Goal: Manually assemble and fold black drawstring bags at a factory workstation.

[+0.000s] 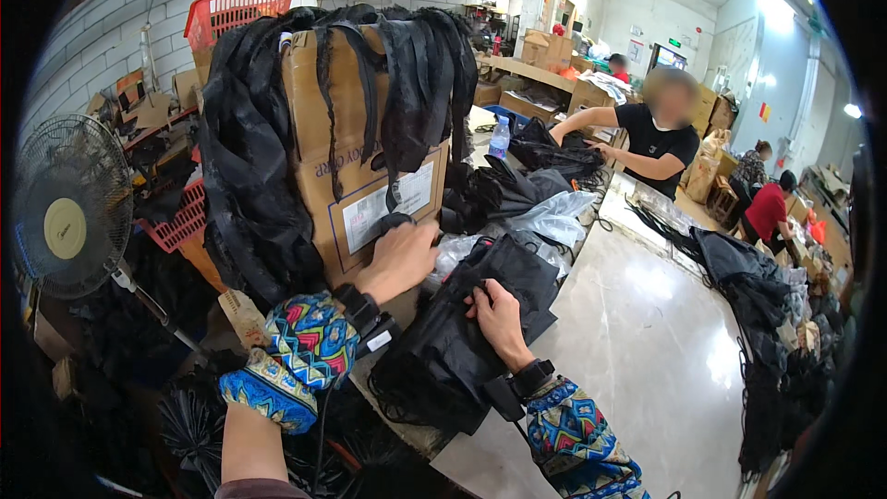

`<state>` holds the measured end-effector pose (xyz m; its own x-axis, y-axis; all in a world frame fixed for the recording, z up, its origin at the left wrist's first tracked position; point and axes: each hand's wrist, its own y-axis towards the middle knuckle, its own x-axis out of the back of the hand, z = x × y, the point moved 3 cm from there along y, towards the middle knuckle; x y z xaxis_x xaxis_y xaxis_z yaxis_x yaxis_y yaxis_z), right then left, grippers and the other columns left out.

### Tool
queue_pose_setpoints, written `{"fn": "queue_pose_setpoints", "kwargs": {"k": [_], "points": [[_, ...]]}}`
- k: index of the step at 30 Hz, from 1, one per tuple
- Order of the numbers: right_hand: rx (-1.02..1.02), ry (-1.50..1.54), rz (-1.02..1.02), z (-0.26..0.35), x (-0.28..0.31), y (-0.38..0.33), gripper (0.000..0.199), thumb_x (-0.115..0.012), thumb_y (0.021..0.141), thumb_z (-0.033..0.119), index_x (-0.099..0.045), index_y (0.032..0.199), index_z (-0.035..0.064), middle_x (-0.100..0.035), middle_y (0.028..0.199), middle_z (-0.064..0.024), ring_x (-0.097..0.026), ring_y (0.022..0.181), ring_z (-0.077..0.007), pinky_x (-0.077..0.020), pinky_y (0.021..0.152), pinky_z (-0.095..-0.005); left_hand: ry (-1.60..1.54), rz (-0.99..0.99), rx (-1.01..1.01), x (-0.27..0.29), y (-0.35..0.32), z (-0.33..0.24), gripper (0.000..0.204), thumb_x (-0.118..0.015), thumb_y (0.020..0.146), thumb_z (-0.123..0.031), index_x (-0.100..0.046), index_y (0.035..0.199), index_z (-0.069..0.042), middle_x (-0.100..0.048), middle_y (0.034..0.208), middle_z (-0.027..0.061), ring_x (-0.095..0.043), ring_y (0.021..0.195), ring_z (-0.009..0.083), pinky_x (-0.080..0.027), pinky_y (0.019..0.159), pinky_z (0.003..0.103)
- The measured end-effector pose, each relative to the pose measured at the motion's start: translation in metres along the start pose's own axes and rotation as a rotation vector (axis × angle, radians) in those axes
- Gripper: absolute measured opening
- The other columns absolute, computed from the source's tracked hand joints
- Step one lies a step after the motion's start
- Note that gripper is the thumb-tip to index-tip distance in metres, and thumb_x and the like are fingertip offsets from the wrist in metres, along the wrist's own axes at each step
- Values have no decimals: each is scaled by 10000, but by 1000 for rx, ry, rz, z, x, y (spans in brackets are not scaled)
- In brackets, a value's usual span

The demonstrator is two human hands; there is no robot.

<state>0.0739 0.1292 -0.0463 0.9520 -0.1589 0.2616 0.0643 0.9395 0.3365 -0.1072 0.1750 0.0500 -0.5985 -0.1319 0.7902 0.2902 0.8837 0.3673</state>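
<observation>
My right hand (499, 322) rests on a stack of flat black fabric pieces (439, 360) with thin cords at the edges, its fingers pinching the top piece. My left hand (402, 259) is in front of a tall cardboard box (309, 111), its fingers curled and mostly hidden from view. Just above its knuckles is a dark end of black material (395, 220). Long black fabric strips (245, 157) with frayed edges drape over the box top and down its sides. Both wrists carry dark strapped devices over patterned sleeves.
A standing fan (69, 231) is at the left, near red plastic baskets (180, 217). Black fabric, clear plastic bags (554, 217) and a water bottle (500, 139) lie beyond my hands. Across the pale table (637, 314), a co-worker (656, 134) handles black fabric. More black pieces (739, 268) hang along the right edge.
</observation>
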Motion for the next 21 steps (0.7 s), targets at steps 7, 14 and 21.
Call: {"fn": "queue_pose_setpoints", "kwargs": {"k": [7,14,21], "points": [[399,-237,86,2,-26,-1,198,-533,966,146,-548,955,-52,-609,739,-217,-611,702,-366,-479,700,-392,-789,415,-43,27,33,-101,126,-618,905,-117,-563,926,-6,-664,811,63,-641,645,119,-481,523,254],[17,58,62,-18,-13,5,542,-512,996,381,-579,722,-81,-590,663,-217,-552,603,-310,-446,630,-398,-560,427,-467,4,15,-155,450,-664,826,-160,-551,1240,-24,-666,1106,202,-670,972,296,-532,827,361],[-149,148,140,11,-6,-4,589,-493,994,447,-619,680,-36,-486,562,-45,-452,550,-129,-353,528,-328,-511,598,455,-64,-22,48,540,-516,981,-483,-555,1296,-46,-620,1131,15,-547,983,91,-443,837,223]]}}
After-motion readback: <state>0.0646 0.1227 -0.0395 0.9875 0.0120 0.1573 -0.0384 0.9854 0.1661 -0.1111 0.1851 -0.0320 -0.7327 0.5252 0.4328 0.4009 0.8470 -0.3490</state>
